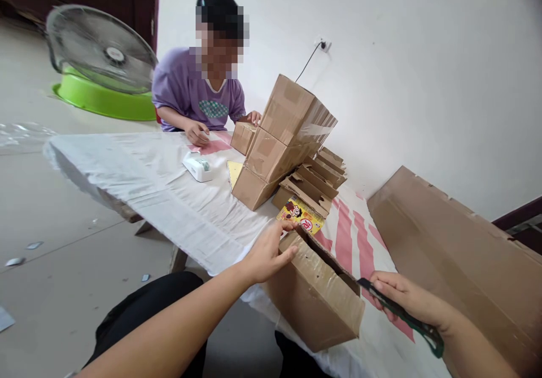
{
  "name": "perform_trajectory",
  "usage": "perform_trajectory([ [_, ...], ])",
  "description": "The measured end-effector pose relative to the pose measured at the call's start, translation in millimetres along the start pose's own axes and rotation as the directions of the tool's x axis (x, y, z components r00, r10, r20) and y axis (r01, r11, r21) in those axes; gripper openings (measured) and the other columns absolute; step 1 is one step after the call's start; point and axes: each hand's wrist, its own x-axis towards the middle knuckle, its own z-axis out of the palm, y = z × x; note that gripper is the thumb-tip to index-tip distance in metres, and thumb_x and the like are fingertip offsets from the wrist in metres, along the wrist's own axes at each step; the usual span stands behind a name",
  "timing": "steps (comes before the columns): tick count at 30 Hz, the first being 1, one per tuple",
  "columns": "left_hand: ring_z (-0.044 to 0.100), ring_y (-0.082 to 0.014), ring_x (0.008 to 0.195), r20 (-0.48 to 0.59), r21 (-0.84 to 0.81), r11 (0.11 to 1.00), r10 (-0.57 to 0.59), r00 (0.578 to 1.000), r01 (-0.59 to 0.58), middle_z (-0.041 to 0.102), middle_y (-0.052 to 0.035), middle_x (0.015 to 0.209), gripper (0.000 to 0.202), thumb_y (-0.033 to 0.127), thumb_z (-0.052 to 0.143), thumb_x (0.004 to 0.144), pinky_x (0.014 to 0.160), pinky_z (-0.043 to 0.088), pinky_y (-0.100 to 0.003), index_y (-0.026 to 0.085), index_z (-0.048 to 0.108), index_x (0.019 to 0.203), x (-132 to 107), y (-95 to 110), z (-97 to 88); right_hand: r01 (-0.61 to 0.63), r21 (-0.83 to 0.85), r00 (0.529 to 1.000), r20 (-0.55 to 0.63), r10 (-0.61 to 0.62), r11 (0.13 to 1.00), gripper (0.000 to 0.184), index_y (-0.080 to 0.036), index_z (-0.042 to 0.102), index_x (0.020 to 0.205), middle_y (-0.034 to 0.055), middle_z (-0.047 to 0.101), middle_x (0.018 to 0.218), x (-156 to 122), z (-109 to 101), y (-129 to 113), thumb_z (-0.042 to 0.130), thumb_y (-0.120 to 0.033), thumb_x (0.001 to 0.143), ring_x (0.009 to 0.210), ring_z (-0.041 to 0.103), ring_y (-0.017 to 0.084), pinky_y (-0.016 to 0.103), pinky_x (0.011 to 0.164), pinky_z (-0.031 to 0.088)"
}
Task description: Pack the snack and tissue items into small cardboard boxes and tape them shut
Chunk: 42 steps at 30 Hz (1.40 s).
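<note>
My left hand (267, 253) grips the near-left top corner of a brown cardboard box (313, 304), its thumb on the taped top and its fingers over the far edge. The box sits tilted at the front edge of the table, with a long dark gap along its top. My right hand (400, 294) is closed around the dark green and black handle of a knife (417, 326). The knife's front end meets the right end of the gap; its blade is hidden. Just beyond my left hand lies a yellow printed packet (302, 215).
Stacked closed boxes (271, 152) stand mid-table, with open cartons (311, 183) to their right. A white tape dispenser (198, 166) lies on the white tablecloth (169, 191). Across sits a person in purple (182, 84), hand on a small box (243, 136). A large cardboard box (457, 253) stands right.
</note>
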Motion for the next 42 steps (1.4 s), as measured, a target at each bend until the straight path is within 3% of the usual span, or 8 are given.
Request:
perform_trajectory([
  [4, 0.048, -0.0281, 0.126, 0.055, 0.003, 0.999, 0.046, 0.997, -0.046, 0.051, -0.0136, 0.135, 0.029, 0.042, 0.049, 0.093, 0.107, 0.04, -0.046, 0.02, 0.053, 0.111, 1.1, 1.9, -0.6, 0.009, 0.253, 0.986, -0.164, 0.034, 0.967, 0.052, -0.021, 0.052, 0.073, -0.0015, 0.058, 0.067, 13.2, 15.3, 76.7, 0.044, -0.072, 0.082, 0.052, 0.053, 0.012, 0.026, 0.055, 0.042],
  [7, 0.048, -0.0278, 0.127, 0.064, -0.024, 0.999, 0.05, 0.997, -0.049, 0.05, -0.0143, 0.135, 0.03, 0.043, 0.047, 0.093, 0.108, 0.04, -0.045, 0.019, 0.055, 0.11, 2.4, 2.7, -0.6, -0.149, 0.091, 0.974, -0.158, 0.162, 0.985, 0.049, -0.023, 0.052, 0.072, -0.0007, 0.059, 0.064, 28.8, 43.1, 129.0, 0.044, -0.071, 0.08, 0.051, 0.055, 0.016, 0.029, 0.054, 0.042],
  [12, 0.047, -0.0282, 0.128, 0.073, -0.059, 0.998, 0.039, 0.997, -0.034, 0.049, -0.0148, 0.137, 0.035, 0.045, 0.047, 0.093, 0.109, 0.038, -0.045, 0.018, 0.056, 0.112, 3.4, 2.7, 0.7, -0.04, -0.331, 0.954, -0.294, -0.063, 0.943, 0.023, -0.023, 0.064, 0.076, 0.0047, 0.069, 0.081, 39.3, 62.1, 162.6, 0.052, -0.042, 0.079, 0.081, 0.064, 0.026, 0.037, 0.075, 0.048],
  [16, 0.049, -0.0282, 0.126, 0.072, -0.125, 0.992, 0.006, 0.997, 0.003, 0.049, -0.0141, 0.138, 0.035, 0.05, 0.048, 0.092, 0.108, 0.038, -0.044, 0.018, 0.059, 0.101, 4.2, 4.0, 1.1, -0.032, -0.434, 0.89, -0.422, -0.172, 0.9, 0.021, -0.023, 0.068, 0.088, 0.0077, 0.071, 0.094, 34.7, 42.7, 134.1, 0.055, -0.037, 0.08, 0.09, 0.065, 0.026, 0.039, 0.081, 0.05],
  [20, 0.052, -0.028, 0.122, 0.075, -0.238, 0.969, -0.045, 0.996, 0.062, 0.052, -0.0136, 0.134, 0.043, 0.059, 0.049, 0.089, 0.104, 0.041, -0.043, 0.018, 0.06, 0.082, 5.3, 4.2, 1.5, 0.084, -0.521, 0.598, -0.656, -0.461, 0.849, 0.025, -0.023, 0.066, 0.093, 0.0082, 0.07, 0.096, 27.7, 31.3, 66.4, 0.049, -0.041, 0.09, 0.092, 0.065, 0.025, 0.04, 0.08, 0.052],
  [24, 0.049, -0.0296, 0.126, 0.109, -0.332, 0.938, -0.066, 0.992, 0.099, 0.05, -0.0128, 0.136, 0.047, 0.062, 0.051, 0.087, 0.107, 0.037, -0.043, 0.017, 0.066, 0.085, 5.7, 1.5, 2.4, 0.293, -0.751, 0.381, -0.475, -0.793, 0.591, 0.01, -0.024, 0.061, 0.098, 0.005, 0.068, 0.094, 24.3, 51.1, -7.9, 0.054, -0.023, 0.091, 0.093, 0.062, 0.021, 0.038, 0.084, 0.05],
  [28, 0.047, -0.0296, 0.127, 0.111, -0.37, 0.923, -0.067, 0.992, 0.104, 0.05, -0.0123, 0.135, 0.048, 0.063, 0.054, 0.085, 0.111, 0.034, -0.042, 0.017, 0.069, 0.088, 4.9, 0.2, 3.0, 0.333, -0.852, 0.389, -0.266, -0.882, 0.404, 0.013, -0.021, 0.059, 0.1, 0.006, 0.069, 0.099, 35.2, 78.1, -54.1, 0.06, -0.017, 0.088, 0.098, 0.061, 0.022, 0.04, 0.089, 0.048],
  [42, 0.044, -0.0298, 0.131, 0.117, -0.36, 0.927, -0.064, 0.991, 0.102, 0.048, -0.014, 0.136, 0.053, 0.065, 0.055, 0.083, 0.113, 0.032, -0.041, 0.017, 0.069, 0.099, 3.2, 5.7, -0.6, 0.22, -0.869, 0.41, -0.33, -0.85, 0.444, 0.016, -0.022, 0.048, 0.075, 0.0051, 0.064, 0.081, 59.0, 98.6, -76.3, 0.048, -0.01, 0.085, 0.079, 0.061, 0.02, 0.035, 0.072, 0.049],
])
